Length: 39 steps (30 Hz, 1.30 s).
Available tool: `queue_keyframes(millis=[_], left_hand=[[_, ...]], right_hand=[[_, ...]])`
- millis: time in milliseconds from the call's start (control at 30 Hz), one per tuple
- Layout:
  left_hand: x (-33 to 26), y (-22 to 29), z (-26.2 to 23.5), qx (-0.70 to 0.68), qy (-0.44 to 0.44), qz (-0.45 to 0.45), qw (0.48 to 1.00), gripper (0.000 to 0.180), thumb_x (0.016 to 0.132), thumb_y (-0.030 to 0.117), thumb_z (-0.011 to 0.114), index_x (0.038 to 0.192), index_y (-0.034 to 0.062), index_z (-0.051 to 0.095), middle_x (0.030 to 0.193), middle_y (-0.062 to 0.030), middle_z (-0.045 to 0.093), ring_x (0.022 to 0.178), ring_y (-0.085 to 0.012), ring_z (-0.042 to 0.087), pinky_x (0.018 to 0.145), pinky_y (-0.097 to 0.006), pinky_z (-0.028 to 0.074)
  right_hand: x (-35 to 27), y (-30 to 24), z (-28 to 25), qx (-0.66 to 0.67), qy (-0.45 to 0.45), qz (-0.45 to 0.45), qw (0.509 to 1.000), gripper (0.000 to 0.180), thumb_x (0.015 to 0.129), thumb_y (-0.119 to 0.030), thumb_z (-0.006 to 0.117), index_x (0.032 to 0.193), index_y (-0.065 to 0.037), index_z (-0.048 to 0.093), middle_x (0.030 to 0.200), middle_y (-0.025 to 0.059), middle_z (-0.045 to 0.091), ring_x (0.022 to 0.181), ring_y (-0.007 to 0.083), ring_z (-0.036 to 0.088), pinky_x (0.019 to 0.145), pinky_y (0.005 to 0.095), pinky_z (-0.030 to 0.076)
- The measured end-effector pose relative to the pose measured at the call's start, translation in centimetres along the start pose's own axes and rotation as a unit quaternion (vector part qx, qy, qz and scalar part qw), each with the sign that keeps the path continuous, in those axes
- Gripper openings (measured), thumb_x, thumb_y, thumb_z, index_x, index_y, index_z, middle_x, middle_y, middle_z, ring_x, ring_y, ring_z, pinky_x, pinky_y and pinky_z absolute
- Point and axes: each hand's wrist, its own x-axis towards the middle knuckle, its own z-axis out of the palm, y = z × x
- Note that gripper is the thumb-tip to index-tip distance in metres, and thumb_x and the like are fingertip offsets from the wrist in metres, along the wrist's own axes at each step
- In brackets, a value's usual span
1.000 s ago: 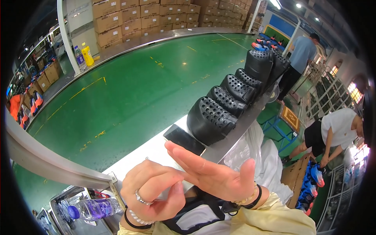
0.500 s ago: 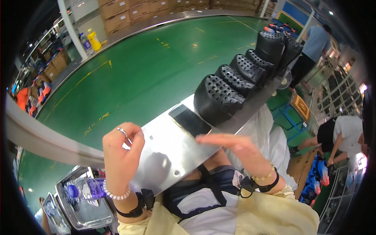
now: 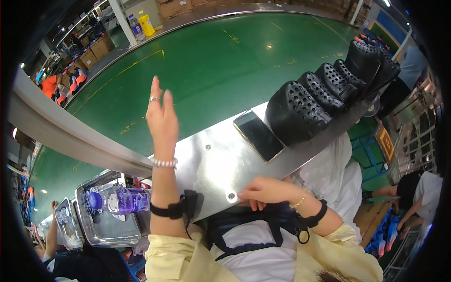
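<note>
My left hand reaches out over the green surface, fingers stretched and nothing in them. A beaded bracelet and a black strap circle that arm. Close to the front edge of the metal shelf, my right hand hangs with loosely bent, parted fingers; I see nothing in it. The dark-screened phone lies flat on the shelf, beyond my right hand and apart from it. Just right of the phone, several black clog-like shoes with round holes stand in a row along the shelf.
A metal tray at lower left holds a purple-labelled bottle. The curved grey post crosses beside my left arm. Two bottles stand at the far edge, including a yellow one. Other people work at right and lower left.
My left hand has gone from curled fingers to stretched ones and moved farther out. My right hand has drawn back from beside the phone toward the shelf's front edge. The view has shifted.
</note>
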Motion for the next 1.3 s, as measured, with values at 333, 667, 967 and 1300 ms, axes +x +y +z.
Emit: queue_keyframes(millis=[333,667,967,1300], left_hand=[[-5.4,-2.2,-3.1,-0.097,-0.170,-0.169,0.966,0.034,0.093,0.029,0.055,0.099,-0.0030,0.064,0.100,-0.0165,0.067,0.089,-0.0220,0.067,0.077,-0.031,0.053],[-8.6,6.6,-2.2,-0.209,-0.153,-0.135,0.956,0.011,0.085,0.003,0.063,0.093,-0.0032,0.061,0.082,-0.0050,0.065,0.075,-0.0146,0.061,0.071,-0.028,0.048],[-8.8,14.3,-0.8,-0.182,-0.175,0.263,0.931,0.022,0.061,-0.013,0.065,0.079,0.0001,0.060,0.076,-0.0101,0.063,0.068,-0.0214,0.059,0.062,-0.029,0.046],[-0.7,9.0,-2.7,-0.195,0.101,0.089,0.972,0.011,0.088,-0.002,0.050,0.094,-0.0008,0.059,0.087,-0.0088,0.064,0.075,-0.0159,0.060,0.070,-0.027,0.050]], right_hand=[[9.6,-3.2,-2.9,0.113,0.394,-0.263,0.873,0.033,0.097,-0.022,0.048,0.125,-0.003,0.051,0.112,0.0089,0.061,0.110,0.0153,0.053,0.091,0.0296,0.043],[-1.6,-6.9,-1.1,0.339,0.039,-0.306,0.889,0.097,0.085,-0.077,0.010,0.150,-0.005,0.005,0.062,0.0107,0.060,0.060,0.0199,0.061,0.078,0.0335,0.049],[-9.9,-9.5,0.5,0.225,0.092,-0.359,0.901,0.127,0.069,-0.092,0.025,0.147,0.002,-0.009,0.066,0.0079,0.058,0.058,0.0155,0.056,0.070,0.0262,0.046],[-9.7,-10.7,0.5,0.247,0.139,-0.343,0.895,0.118,0.074,-0.088,0.021,0.147,0.000,-0.010,0.066,0.0102,0.061,0.062,0.0216,0.062,0.077,0.0352,0.051]])
